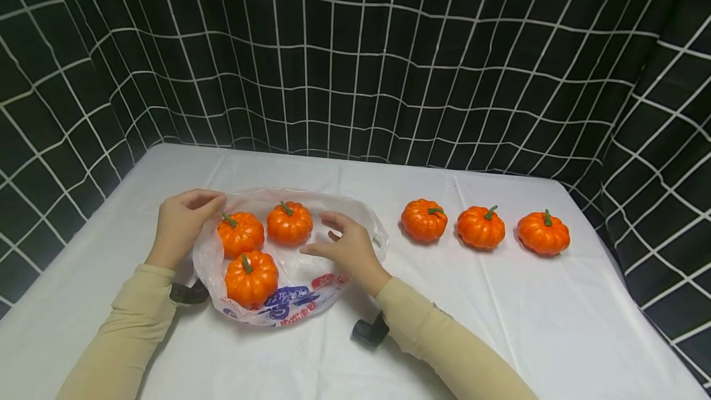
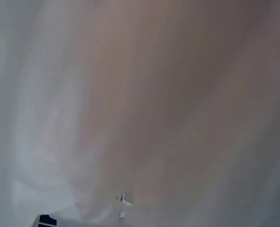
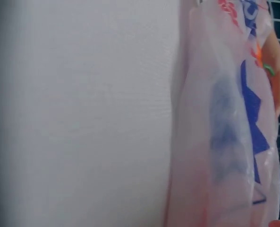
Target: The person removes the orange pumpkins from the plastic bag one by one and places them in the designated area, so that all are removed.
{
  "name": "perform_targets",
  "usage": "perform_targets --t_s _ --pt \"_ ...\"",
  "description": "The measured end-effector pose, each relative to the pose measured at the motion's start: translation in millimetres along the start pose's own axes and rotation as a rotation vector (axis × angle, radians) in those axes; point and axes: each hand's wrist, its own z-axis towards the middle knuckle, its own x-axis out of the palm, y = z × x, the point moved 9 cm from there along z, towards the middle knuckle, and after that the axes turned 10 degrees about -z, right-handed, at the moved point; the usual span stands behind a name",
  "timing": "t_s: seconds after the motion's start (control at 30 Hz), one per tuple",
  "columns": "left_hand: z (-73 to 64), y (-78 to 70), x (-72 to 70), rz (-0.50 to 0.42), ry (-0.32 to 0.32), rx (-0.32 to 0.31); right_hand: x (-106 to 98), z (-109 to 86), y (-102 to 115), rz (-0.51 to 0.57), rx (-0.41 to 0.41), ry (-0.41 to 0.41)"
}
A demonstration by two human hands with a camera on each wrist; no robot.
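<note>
A thin white plastic bag (image 1: pixel 302 312) with red and blue print lies with its mouth spread wide. Inside it, toward its left, sit three orange pumpkins with green stems: one at the back (image 1: pixel 289 227), one at the left (image 1: pixel 243 237) and one in front (image 1: pixel 252 283). My left hand (image 1: pixel 180 224) pinches the bag's rim at the back left. Over the bag's right part is my right hand (image 1: pixel 355 252), thumb and fingers apart and nothing between them. Blurred plastic fills the left wrist view. The right wrist view shows the printed bag side (image 3: pixel 191 142).
Three more pumpkins stand in a row on the white tablecloth to the right: a near one (image 1: pixel 424 220), a middle one (image 1: pixel 481 228) and a far one (image 1: pixel 543 233). Black cloth (image 1: pixel 344 79) with a white grid hangs behind the table and at both sides.
</note>
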Motion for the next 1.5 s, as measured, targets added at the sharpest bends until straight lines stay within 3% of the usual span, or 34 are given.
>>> perform_targets --t_s 0.4,0.77,1.5 --pt "-0.5 0.7 1.0 0.001 -0.001 -0.007 18.6 15.4 -0.3 -0.113 0.064 0.027" --pt "-0.6 1.5 0.8 0.01 0.0 -0.01 26.5 25.0 -6.3 -0.079 0.172 0.044" --pt "-1.0 0.1 -0.8 0.007 -0.004 -0.005 38.5 40.4 -6.8 -0.133 0.186 0.07"
